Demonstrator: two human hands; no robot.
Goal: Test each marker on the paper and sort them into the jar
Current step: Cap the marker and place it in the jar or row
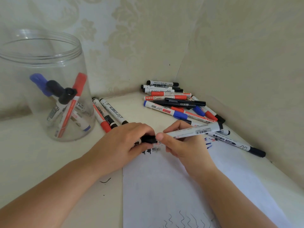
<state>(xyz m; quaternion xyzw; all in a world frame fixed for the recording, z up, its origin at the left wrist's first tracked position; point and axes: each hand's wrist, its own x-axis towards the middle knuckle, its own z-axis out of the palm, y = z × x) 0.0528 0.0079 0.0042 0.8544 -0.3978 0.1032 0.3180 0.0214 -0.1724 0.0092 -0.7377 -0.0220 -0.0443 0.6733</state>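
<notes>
Wavy black test lines are seen at the near edge of the white paper, which is spread on the pale table. Farther up the sheet, black scribbles and blue marks are drawn. Above the scribbles, a black cap is pinched by the curled fingers of the left hand. A white-barrelled marker is gripped near its front end by the right hand, with the barrel angled up to the right; cap and marker tip are brought close together, though whether they touch cannot be told. A clear jar is stood at the far left, with several capped markers leaned inside it. Just beside the jar, three markers are laid side by side on the table. A loose pile of markers is heaped in the corner against the patterned wall, and one black-capped marker is laid along the paper's right edge.
</notes>
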